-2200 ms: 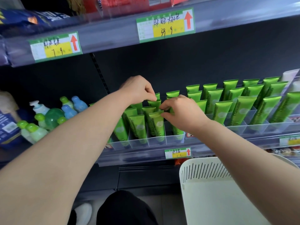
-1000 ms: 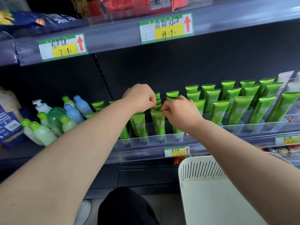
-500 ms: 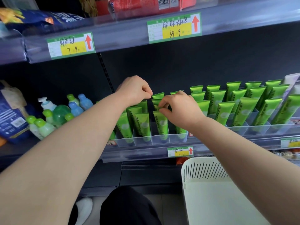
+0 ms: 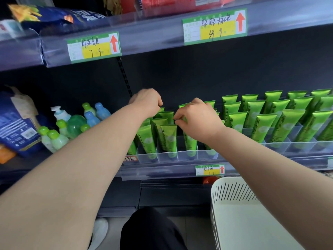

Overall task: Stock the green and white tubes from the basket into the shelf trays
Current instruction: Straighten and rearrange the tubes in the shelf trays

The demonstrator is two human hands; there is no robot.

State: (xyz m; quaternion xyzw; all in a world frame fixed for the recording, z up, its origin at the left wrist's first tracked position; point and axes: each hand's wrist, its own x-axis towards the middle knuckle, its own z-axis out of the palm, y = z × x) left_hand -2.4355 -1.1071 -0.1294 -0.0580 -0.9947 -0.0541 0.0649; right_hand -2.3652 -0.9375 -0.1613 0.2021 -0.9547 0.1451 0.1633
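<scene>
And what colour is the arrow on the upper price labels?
Red, on white. The head view shows the arrow best on the right label.

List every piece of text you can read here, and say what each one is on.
"Chamomile": printed up the green tube, same on its neighbours.
"7 9": handwritten on the left upper price tag; characters above unclear.
Right upper price tag: handwriting, ends in "9", rest unclear.
Lower price tag, blue bag: too blurred.
</scene>
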